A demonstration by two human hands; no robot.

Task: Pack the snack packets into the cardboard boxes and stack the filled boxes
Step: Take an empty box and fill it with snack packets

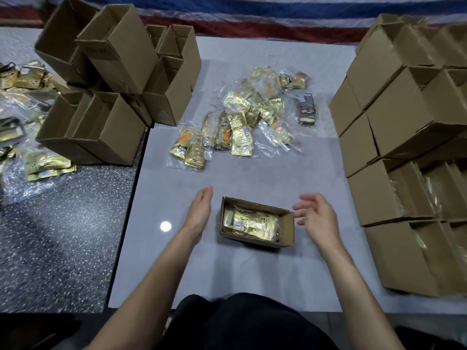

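Observation:
A small open cardboard box (286, 229) lies on the pale sheet (240, 269) in front of me, with gold snack packets (252, 222) inside. My left hand (201, 210) hovers just left of the box, fingers straight, holding nothing. My right hand (317, 215) hovers just right of it, fingers spread and relaxed, also holding nothing. Neither hand touches the box. A loose pile of gold snack packets in clear wrap (242, 122) lies farther back on the sheet.
Empty open boxes (113, 84) are heaped at the back left. A tall stack of boxes (404, 147) stands along the right, some showing packets inside. More packets (43, 165) lie on the speckled floor at the left. A dark packet (307, 109) sits by the pile.

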